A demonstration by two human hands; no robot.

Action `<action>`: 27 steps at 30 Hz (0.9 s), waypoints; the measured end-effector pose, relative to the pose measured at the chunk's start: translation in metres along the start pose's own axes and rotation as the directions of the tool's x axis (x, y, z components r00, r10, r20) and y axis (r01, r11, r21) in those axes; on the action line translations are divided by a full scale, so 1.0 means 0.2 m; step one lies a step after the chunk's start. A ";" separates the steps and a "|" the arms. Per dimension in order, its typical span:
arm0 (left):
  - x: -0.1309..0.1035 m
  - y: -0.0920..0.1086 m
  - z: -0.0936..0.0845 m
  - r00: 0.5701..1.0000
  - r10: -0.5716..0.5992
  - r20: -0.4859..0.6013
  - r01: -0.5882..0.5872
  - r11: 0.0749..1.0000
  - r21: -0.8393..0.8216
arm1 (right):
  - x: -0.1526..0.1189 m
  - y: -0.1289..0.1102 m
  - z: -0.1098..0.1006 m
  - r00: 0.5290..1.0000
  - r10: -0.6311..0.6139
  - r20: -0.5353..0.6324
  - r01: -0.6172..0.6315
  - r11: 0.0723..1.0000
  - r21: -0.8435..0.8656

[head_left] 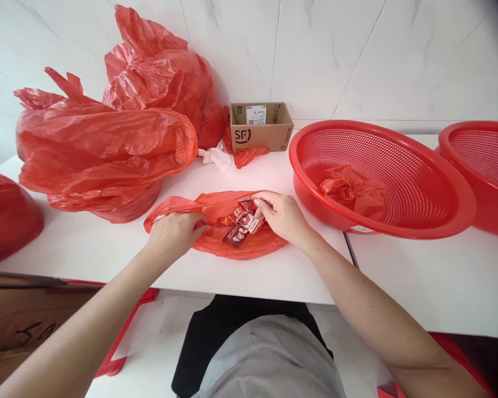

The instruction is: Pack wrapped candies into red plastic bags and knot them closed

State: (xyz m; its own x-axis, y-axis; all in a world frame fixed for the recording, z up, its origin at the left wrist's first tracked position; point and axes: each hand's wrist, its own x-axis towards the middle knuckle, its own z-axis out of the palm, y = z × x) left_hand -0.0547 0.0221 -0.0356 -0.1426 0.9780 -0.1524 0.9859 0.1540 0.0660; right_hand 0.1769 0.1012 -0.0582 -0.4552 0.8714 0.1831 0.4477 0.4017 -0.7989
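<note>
A red plastic bag (240, 251) lies spread on the white table, with several small red and brown packets (235, 235) on it. My left hand (175, 233) is at the bag's left part, thumb and fingers closed on the red plastic. At the packets' upper right is my right hand (283, 214), its fingers bent and pinched together at a white and red packet (249, 222). Part of that packet is hidden by the fingers.
Large red bags (108, 160) stand at the back left, with another red bundle (6, 215) at the far left. A cardboard box (262, 135) is against the wall. Red mesh baskets (419, 177) stand right, one holding crumpled red plastic (357, 190). The white table (240, 282) ends near my body.
</note>
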 end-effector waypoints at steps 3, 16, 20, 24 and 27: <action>-0.02 -0.01 -0.02 0.997 0.000 0.072 -0.003 0.999 0.044 | -0.01 -0.01 0.00 1.000 -0.017 -0.013 0.015 0.996 -0.084; -0.07 0.00 -0.01 0.997 0.042 0.064 -0.033 0.989 -0.142 | -0.03 0.00 0.03 0.999 -0.022 0.037 0.016 0.989 0.149; -0.11 0.02 -0.07 0.996 0.064 0.059 -0.038 0.933 -0.358 | -0.02 -0.09 -0.01 0.990 -0.019 0.138 -0.046 0.890 0.453; -0.12 0.06 -0.17 0.992 0.121 0.023 -0.091 0.845 -0.527 | 0.24 -0.21 0.01 0.994 -0.109 -0.002 0.102 0.930 0.353; -0.12 0.10 -0.20 0.996 0.069 -0.051 -0.085 0.838 -0.539 | 0.54 -0.22 0.11 0.983 -0.183 -0.029 0.182 0.983 -0.038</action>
State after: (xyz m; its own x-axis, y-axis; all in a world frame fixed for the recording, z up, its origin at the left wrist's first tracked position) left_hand -0.0349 0.0079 0.0095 -0.0788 0.9921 -0.0973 0.7906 0.1217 0.6002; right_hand 0.0899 0.1718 -0.0159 -0.5066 0.7909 0.3432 0.3866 0.5642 -0.7295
